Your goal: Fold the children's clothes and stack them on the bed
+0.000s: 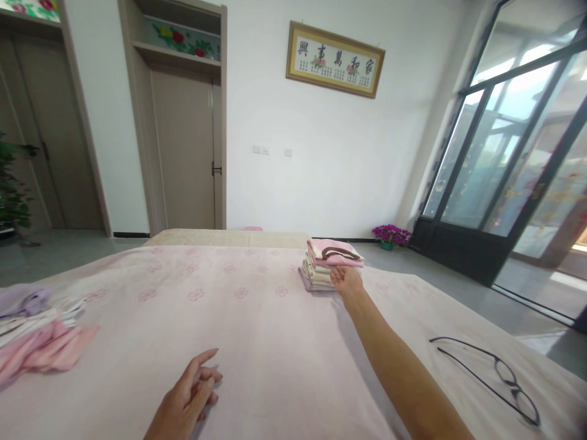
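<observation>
Right hand (346, 280): arm stretched far across the bed, fingers resting against the near edge of the stack of folded cloths (329, 264), apparently at the level just under the top pink piece; whether the fingers pinch any layer or merely press the pile, cannot tell, the fingertips being hidden against the fabric. Stack of folded cloths: pink on top with a dark band across it, cream and pale lilac layers beneath, squared up neatly and set near the far side of the bedspread (257, 318), likely kept there so that the middle stays free as a working surface. Left hand (190, 391): near the lower edge of view, lying loosely on the bedspread, fingers slack and slightly apart, gripping nothing; placed as a brace, by the look, while the other arm reaches. Heap of unfolded cloths (39, 339): pink, white and lilac, rumpled, at the left edge of the bed, well apart from the stack. Eyeglasses (498, 376): dark frame, arms open, lying on the right corner of the bedspread, clear of both hands. Surroundings: framed calligraphy (334, 59) on the white wall, wooden doors (183, 150) to the left, glazed doors (518, 165) to the right, potted purple flowers (391, 234) on the floor by the wall.
</observation>
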A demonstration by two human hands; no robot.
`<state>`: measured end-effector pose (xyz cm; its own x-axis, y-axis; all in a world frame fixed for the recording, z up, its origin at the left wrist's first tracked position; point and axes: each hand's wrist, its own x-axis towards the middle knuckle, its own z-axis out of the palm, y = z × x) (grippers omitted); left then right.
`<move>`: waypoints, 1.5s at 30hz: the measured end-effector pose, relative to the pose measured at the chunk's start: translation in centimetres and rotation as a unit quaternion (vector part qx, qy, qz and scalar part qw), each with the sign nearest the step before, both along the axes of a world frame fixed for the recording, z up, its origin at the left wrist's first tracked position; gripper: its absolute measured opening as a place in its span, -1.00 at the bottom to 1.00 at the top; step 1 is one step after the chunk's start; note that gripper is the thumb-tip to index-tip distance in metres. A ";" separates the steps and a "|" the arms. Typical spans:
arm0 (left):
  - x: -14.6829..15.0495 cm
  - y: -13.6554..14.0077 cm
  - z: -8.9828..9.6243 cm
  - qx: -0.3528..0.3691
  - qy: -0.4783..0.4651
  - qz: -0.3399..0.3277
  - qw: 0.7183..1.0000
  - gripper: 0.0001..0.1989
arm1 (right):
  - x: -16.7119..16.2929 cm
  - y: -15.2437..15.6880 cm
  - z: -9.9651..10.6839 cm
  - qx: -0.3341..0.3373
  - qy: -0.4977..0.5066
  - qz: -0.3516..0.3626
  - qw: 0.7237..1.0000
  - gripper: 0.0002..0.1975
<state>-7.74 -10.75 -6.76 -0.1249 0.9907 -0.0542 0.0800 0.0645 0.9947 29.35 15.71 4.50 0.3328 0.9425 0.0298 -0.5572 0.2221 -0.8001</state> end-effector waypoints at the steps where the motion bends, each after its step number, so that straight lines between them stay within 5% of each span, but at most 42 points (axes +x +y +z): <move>1: 0.1 -0.1 0.1 -0.002 0.002 0.003 1.000 -0.17 | -0.5 -0.6 -0.4 -0.006 -0.028 -0.010 1.000 -0.70; 5: 0.6 -0.5 0.4 0.006 0.013 0.024 1.000 -0.21 | -2.3 -1.2 1.2 0.019 -0.147 -0.031 0.988 -0.73; 7: 0.6 -0.6 0.4 0.004 0.016 0.027 0.999 -0.21 | -2.9 -0.4 3.3 0.078 -0.266 -0.049 0.960 -0.70; 9: 0.5 -0.5 0.1 0.000 0.019 0.019 1.000 -0.21 | -3.1 0.9 5.3 0.128 -0.476 -0.091 0.865 -0.61; 11: 0.2 -0.4 -0.3 0.000 0.021 -0.002 1.000 -0.23 | -3.1 2.3 6.4 0.111 -0.675 -0.120 0.720 -0.54; 14: 0.0 -0.2 -0.7 0.003 0.027 -0.013 1.000 -0.27 | -2.6 3.9 6.3 0.014 -0.858 -0.057 0.510 -0.50; 15: -0.1 -0.1 -0.8 0.003 0.030 -0.014 0.999 -0.28 | -2.4 4.2 5.8 -0.004 -0.889 -0.026 0.457 -0.50; 17: 0.0 -0.1 -0.8 0.005 0.036 -0.018 0.999 -0.31 | -2.1 4.5 4.9 -0.012 -0.915 0.012 0.403 -0.49; 25: 0.6 -0.5 0.6 0.024 0.039 -0.018 0.999 -0.47 | -2.6 2.4 5.6 0.055 -0.924 -0.018 0.377 -0.49; 30: 1.0 -1.1 2.6 0.033 0.047 -0.013 0.998 -0.60 | -6.8 -2.3 2.2 0.162 -0.841 -0.194 0.478 -0.54; 33: 1.1 -1.4 3.3 0.035 0.038 -0.010 0.999 -0.64 | -9.7 -6.9 -3.1 0.221 -0.845 -0.055 0.484 -0.56; 38: 0.5 -1.2 3.1 0.065 0.022 0.014 0.998 -0.65 | -12.1 -15.1 -10.1 0.203 -0.842 0.149 0.477 -0.48; 42: -2.8 0.1 2.9 0.144 0.081 0.121 0.979 -0.70 | -12.4 -19.4 -10.9 0.206 -0.834 0.152 0.488 -0.43; 45: -8.0 1.3 3.7 0.213 0.151 0.253 0.932 -0.72 | -12.6 -20.6 -10.3 0.207 -0.838 0.127 0.489 -0.45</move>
<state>-15.75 -9.48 -3.04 -0.5269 0.7251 0.4434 0.4275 -0.2248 0.8756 16.73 -4.86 -5.76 -0.6113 0.7454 0.2658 0.7523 0.6516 -0.0969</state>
